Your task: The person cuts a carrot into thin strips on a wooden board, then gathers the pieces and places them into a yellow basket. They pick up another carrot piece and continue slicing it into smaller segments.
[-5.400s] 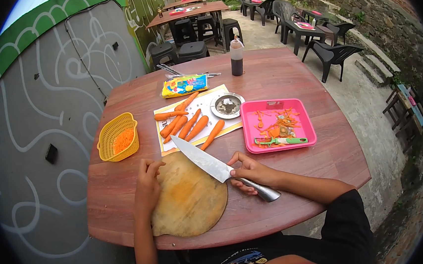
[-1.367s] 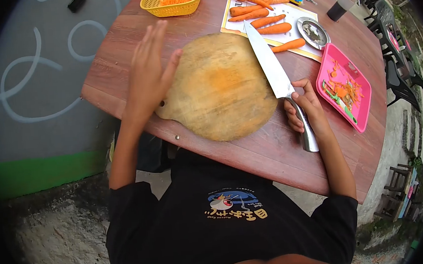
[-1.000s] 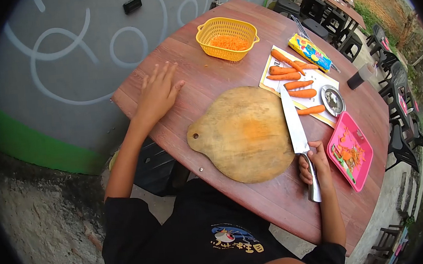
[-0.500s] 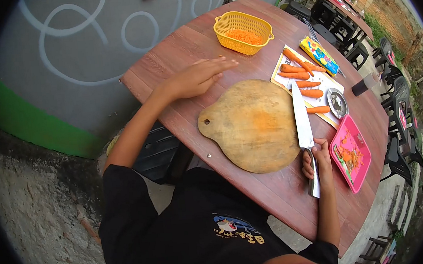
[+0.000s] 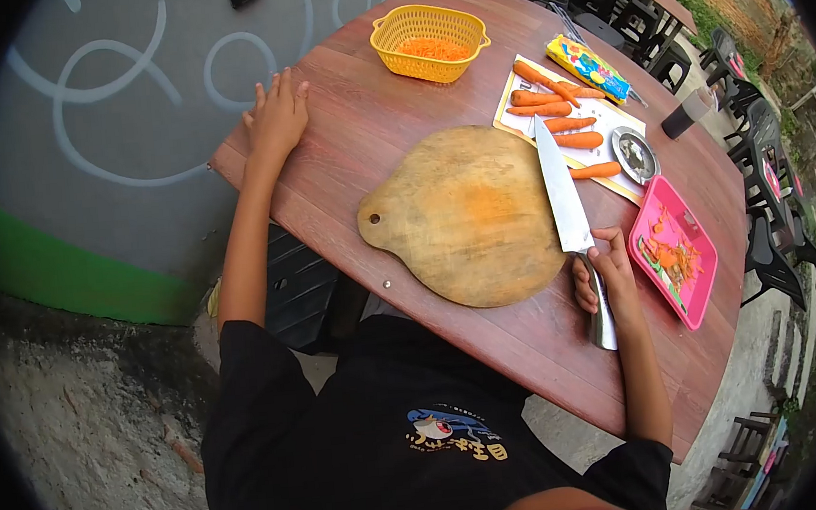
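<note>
In my right hand [image 5: 609, 277] is a large kitchen knife [image 5: 564, 190], gripped by its metal handle, its blade pointing away from me along the right edge of the chopping board [image 5: 467, 217]. The round wooden board has an orange stain in its middle. My left hand [image 5: 279, 114] rests at the far left edge of the table with fingers outstretched, holding nothing. Several whole carrots [image 5: 550, 110] lie on a white sheet [image 5: 618, 123] beyond the knife tip. Shredded carrot [image 5: 435, 49] fills the bottom of a yellow basket [image 5: 398, 64] at the back.
Right of the knife stands a pink tray [image 5: 707, 275] with carrot scraps. Near it are a round metal dish [image 5: 635, 154], a dark cup [image 5: 687, 113] and a colourful packet [image 5: 588, 66]. A grey wall [image 5: 147, 103] borders the table's left side. Black chairs [image 5: 769, 255] stand beyond.
My left hand has moved left, from near the board's far side to the table's left edge. My right hand still holds the knife beside the board. The camera view has shifted slightly.
</note>
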### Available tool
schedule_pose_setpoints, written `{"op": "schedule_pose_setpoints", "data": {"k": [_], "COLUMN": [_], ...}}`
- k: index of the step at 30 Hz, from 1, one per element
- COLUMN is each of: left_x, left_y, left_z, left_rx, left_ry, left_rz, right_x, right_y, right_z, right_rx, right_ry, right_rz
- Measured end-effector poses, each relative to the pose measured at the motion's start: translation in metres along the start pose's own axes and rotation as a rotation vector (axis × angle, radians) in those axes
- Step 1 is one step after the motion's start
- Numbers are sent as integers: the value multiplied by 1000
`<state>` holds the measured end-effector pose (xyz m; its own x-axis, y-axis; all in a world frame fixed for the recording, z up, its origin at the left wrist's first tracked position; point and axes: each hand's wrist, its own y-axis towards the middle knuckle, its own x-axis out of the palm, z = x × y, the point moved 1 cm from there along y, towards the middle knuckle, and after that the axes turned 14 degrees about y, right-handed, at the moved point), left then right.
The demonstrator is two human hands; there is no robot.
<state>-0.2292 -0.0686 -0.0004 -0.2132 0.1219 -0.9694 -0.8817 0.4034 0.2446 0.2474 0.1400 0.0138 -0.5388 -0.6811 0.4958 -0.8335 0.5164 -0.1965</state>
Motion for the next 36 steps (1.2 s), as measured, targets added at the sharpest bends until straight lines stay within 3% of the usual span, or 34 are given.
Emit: {"op": "schedule_pose_setpoints", "data": {"k": [1,3,5,8,10,12,14,15,17,18,20,21,23,24,26,30,32,36], "left_x": [-3,-1,-16,-3,22,26,36,39,27,22,9,12,28,31,35,47,44,39], "left_y": [-2,-12,-27,-36,-6,25,54,59,39,27,6,6,7,15,45,38,27,37], "left_z": [1,16,41,65,55,31,8,6,12,17,37,39,43,40,27,33,48,64], "left_rx": [10,497,1036,1128,958,279,-186,-185,127,129,827,827,979,984,85,65,268,281], "left_ry": [9,-593,-505,-435,-115,-34,181,182,-65,-65,-456,-461,-188,-191,77,23,-14,16], "left_rz": [5,-85,-68,-170,-22,-83,-109,-96,86,86,-2,0,-96,-101,-160,-186,-167,-190], "right_x": [-1,-3,-3,-1,0,1,1,1,1,1,2,2,2,2,4,3,2,1], "right_y": [0,2,2,0,-2,-3,-3,-1,-1,-1,-1,0,-2,-2,-4,-1,1,-2], "right_z": [1,2,2,2,3,2,3,2,3,3,2,1,2,2,3,1,0,0], "right_rx": [4,4,10,-13,-20,-19,-25,-35,-31,-31,-19,-20,-34,-25,-22,-10,-4,26], "right_ry": [-15,-1,17,-10,-38,-50,-65,-60,-77,-76,-49,-54,-58,-61,-66,-55,-44,-24], "right_rz": [-2,-6,-6,0,19,23,12,7,-8,-7,1,2,-6,8,9,-4,3,17]}}
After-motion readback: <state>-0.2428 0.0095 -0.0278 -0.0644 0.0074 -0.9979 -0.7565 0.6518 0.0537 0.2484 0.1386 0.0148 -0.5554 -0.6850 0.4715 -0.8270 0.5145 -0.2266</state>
